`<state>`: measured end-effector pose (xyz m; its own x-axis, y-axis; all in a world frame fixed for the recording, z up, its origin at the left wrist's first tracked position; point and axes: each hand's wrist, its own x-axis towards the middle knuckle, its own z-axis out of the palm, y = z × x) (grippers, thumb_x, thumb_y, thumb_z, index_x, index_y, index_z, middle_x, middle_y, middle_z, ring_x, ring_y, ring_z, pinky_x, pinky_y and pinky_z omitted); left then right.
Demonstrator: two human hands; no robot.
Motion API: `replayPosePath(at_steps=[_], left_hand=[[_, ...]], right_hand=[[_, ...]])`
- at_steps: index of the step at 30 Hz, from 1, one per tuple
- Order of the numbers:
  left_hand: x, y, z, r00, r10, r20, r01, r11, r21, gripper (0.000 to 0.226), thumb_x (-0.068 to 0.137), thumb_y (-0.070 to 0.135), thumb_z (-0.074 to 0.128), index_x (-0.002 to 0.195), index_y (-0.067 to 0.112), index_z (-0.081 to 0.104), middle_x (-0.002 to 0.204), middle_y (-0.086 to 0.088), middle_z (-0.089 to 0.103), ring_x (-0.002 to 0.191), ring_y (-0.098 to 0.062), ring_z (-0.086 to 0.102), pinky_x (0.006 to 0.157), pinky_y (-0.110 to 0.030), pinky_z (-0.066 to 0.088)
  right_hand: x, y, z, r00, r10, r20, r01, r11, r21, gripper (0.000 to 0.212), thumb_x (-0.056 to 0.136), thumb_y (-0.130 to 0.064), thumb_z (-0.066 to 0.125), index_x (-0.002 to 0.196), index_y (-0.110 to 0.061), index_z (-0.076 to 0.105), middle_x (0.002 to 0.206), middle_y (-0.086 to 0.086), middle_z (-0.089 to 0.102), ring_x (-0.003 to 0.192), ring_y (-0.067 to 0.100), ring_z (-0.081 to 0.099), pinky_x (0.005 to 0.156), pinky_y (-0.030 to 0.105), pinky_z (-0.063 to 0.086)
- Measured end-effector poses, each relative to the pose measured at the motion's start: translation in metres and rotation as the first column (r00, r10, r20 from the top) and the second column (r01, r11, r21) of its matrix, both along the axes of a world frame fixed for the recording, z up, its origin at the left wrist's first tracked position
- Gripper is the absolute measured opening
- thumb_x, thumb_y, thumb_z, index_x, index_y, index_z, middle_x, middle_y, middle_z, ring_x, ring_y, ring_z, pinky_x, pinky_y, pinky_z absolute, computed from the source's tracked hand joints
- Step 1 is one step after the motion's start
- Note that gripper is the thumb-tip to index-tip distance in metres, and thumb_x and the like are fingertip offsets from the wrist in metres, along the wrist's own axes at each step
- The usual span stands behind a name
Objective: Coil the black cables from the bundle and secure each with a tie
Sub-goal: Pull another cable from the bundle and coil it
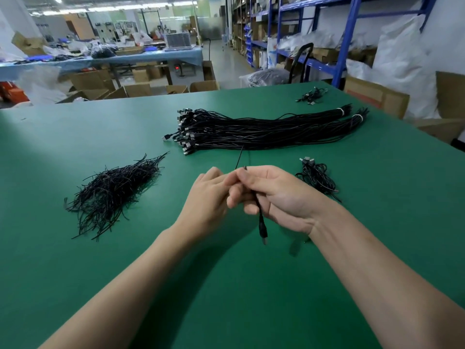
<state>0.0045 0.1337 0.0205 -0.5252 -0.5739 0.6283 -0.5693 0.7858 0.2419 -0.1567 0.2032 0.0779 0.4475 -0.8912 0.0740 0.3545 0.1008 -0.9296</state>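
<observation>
The green table spreads under both my forearms. Well beyond my hands lies the bundle of black cables, long, banded at its far-right end, its plugs fanned to the left. Out past my left hand is the loose heap of ties. Just right of my right hand sit the coiled cables, already tied off.

Between my hands, lifted off the table, is the one cable I am working. My right fingers curl round it, and its plug hangs below my palm. My left fingertips meet the right ones at the cable but are tucked out of sight, so I cannot tell whether they pinch it. A thin black strand rises from my fingers toward the bundle; tie or cable, I can't say.

I judge the cable light, limp and a little springy, so loops will want to spill open. It is best held across the gathered loops near the plug, pinched firmly while a tie goes round.
</observation>
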Motion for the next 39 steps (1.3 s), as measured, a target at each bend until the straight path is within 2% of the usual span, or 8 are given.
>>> replayPosePath(at_steps=[3,8,13,18,23,28,32,39], left_hand=[[0.005,0.009,0.003,1.000,-0.013,-0.022,0.013,0.999,-0.031,0.035,0.094,0.025,0.044,0.099,0.009,0.074,0.099,0.002,0.071,0.095,-0.019,0.056,0.085,-0.040,0.046],[0.004,0.029,0.019,0.962,-0.012,-0.271,0.065,0.980,0.186,0.028,0.101,0.029,0.044,0.075,0.021,0.051,0.066,0.016,0.048,0.062,-0.008,0.044,0.058,-0.017,0.034],[0.000,0.043,0.021,0.916,-0.005,-0.402,0.159,0.923,0.351,0.027,0.105,0.021,0.046,0.078,0.022,0.049,0.063,0.010,0.039,0.058,-0.007,0.033,0.054,-0.022,0.031],[0.000,0.045,0.020,0.935,0.012,-0.355,0.144,0.901,0.410,0.028,0.104,0.024,0.049,0.077,0.029,0.050,0.059,0.010,0.043,0.055,-0.010,0.037,0.055,-0.031,0.037],[0.007,0.049,0.014,0.992,0.010,-0.127,0.029,0.953,0.300,0.019,0.106,0.024,0.051,0.114,0.024,0.068,0.075,0.020,0.058,0.067,-0.011,0.056,0.071,-0.037,0.053],[0.007,0.056,0.022,0.994,0.019,-0.105,0.007,0.970,0.242,0.022,0.105,0.024,0.052,0.117,0.020,0.070,0.103,0.010,0.070,0.077,-0.011,0.058,0.073,-0.033,0.050],[0.007,0.062,0.031,0.998,0.042,0.036,-0.047,0.986,0.159,0.021,0.104,0.028,0.054,0.101,0.017,0.072,0.081,0.007,0.064,0.072,-0.025,0.060,0.065,-0.042,0.049],[0.008,0.074,0.039,0.997,0.055,0.053,-0.059,0.996,0.071,0.017,0.099,0.030,0.061,0.092,0.020,0.073,0.071,0.010,0.058,0.063,-0.025,0.056,0.056,-0.039,0.048]], right_hand=[[0.003,-0.004,0.003,0.988,-0.040,0.151,0.043,0.999,-0.013,0.026,0.098,-0.020,0.046,0.100,0.001,0.062,0.075,0.009,0.073,0.072,0.014,0.073,0.061,0.019,0.057],[0.011,-0.008,0.011,0.963,-0.125,0.240,0.146,0.987,-0.072,0.030,0.107,-0.017,0.036,0.103,-0.001,0.061,0.080,0.006,0.075,0.080,0.016,0.075,0.070,0.020,0.059],[0.015,-0.010,0.018,0.937,-0.204,0.282,0.244,0.963,-0.113,0.030,0.109,-0.017,0.034,0.104,-0.002,0.060,0.080,0.004,0.075,0.083,0.015,0.075,0.073,0.019,0.058],[0.018,-0.012,0.017,0.933,-0.294,0.207,0.326,0.934,-0.146,0.031,0.110,-0.015,0.032,0.104,-0.001,0.059,0.081,0.006,0.075,0.082,0.017,0.075,0.073,0.022,0.058],[0.016,-0.016,0.020,0.889,-0.360,0.283,0.407,0.905,-0.128,0.031,0.110,-0.014,0.032,0.103,-0.001,0.060,0.079,0.004,0.076,0.081,0.016,0.075,0.073,0.021,0.058],[0.013,-0.020,0.015,0.858,-0.513,-0.007,0.476,0.802,-0.361,0.031,0.110,-0.011,0.033,0.102,0.001,0.061,0.081,0.010,0.074,0.083,0.023,0.074,0.076,0.027,0.059],[0.013,-0.018,-0.001,0.714,-0.613,-0.340,0.356,0.735,-0.577,0.028,0.108,-0.009,0.040,0.098,0.000,0.065,0.082,0.011,0.075,0.080,0.019,0.074,0.077,0.026,0.060],[0.011,-0.021,-0.016,0.612,-0.704,-0.361,0.362,0.655,-0.663,0.027,0.108,-0.015,0.044,0.097,-0.006,0.067,0.075,0.001,0.073,0.077,0.016,0.071,0.077,0.032,0.060]])
